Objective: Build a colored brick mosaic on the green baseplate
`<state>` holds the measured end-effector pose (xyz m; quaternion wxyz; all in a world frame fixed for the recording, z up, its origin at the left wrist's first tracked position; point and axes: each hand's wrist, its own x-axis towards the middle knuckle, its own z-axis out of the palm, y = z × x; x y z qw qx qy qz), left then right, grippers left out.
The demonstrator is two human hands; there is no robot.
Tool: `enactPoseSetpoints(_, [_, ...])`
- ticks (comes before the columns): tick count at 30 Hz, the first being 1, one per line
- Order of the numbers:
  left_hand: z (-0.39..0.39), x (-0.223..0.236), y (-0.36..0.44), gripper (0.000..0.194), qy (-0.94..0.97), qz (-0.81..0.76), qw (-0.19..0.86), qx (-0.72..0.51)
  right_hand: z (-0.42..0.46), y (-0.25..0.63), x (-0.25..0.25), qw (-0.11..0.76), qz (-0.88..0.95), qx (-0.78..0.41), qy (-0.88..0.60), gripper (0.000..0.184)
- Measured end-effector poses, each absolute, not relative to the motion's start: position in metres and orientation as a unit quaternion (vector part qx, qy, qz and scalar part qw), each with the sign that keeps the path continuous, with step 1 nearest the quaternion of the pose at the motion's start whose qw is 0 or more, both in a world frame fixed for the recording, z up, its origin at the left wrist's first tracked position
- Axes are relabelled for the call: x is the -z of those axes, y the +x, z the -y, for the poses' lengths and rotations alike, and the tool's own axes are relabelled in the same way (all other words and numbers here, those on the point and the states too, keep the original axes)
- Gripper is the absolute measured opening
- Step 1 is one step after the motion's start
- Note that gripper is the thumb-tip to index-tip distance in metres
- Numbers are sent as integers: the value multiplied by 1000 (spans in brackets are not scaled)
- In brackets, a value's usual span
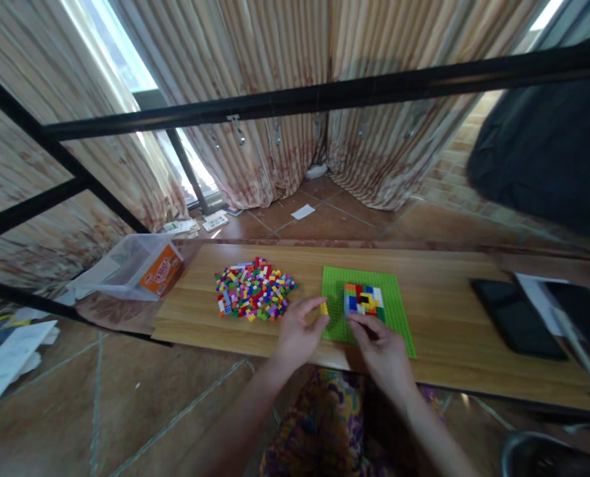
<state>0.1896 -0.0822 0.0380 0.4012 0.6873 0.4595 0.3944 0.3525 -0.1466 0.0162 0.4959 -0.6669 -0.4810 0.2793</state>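
Note:
A green baseplate (393, 297) lies on the wooden board, with a small block of mixed red, yellow, blue and white bricks (363, 298) built on it. My left hand (299, 334) pinches a small yellow brick (324, 308) at the plate's left edge. My right hand (381, 348) rests on the plate's near edge, fingers curled and touching the front of the built block; whether it holds anything is hidden. A heap of loose coloured bricks (255, 289) lies to the left of my left hand.
A clear plastic box (126, 265) with an orange label sits at the board's (448, 311) left end. Dark tablets or phones (518, 318) and papers lie at the right end. A black metal frame (324, 96) crosses in front of curtains.

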Motion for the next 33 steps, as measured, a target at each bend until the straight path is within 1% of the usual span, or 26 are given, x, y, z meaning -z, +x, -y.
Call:
enactPoseSetpoints(3, [76, -42, 217, 27, 730, -442, 372, -367, 155, 378, -21, 510, 450, -249, -690, 32])
enactPoseSetpoints(5, [76, -43, 231, 27, 722, -436, 392, -367, 154, 389, -28, 501, 466, -229, -693, 32])
enactPoseSetpoints(8, [78, -39, 244, 29, 652, -435, 483, -390, 144, 395, -41, 473, 534, -198, -672, 31])
enactPoseSetpoints(11, [83, -37, 249, 34, 528, -409, 608, -430, 132, 395, -48, 448, 607, -158, -636, 32])
enactPoseSetpoints(13, [86, -38, 250, 39, 451, -389, 666, -449, 126, 394, -48, 439, 643, -137, -612, 32])
enactPoseSetpoints(15, [88, -42, 250, 42, 400, -393, 700, -442, 122, 392, -45, 435, 671, -131, -586, 31])
enactPoseSetpoints(18, [89, -48, 251, 44, 366, -423, 722, -406, 119, 390, -38, 441, 695, -119, -555, 26])
enactPoseSetpoints(22, [83, -48, 255, 42, 380, -434, 710, -403, 113, 393, -32, 437, 711, -99, -542, 22])
enactPoseSetpoints(24, [79, -43, 256, 40, 413, -446, 671, -424, 108, 397, -30, 422, 713, -98, -552, 24])
enactPoseSetpoints(28, [73, -32, 256, 40, 525, -492, 552, -422, 96, 405, -21, 392, 690, -91, -602, 37])
enactPoseSetpoints(33, [73, -24, 258, 47, 627, -475, 496, -368, 90, 406, -11, 406, 635, -130, -644, 53])
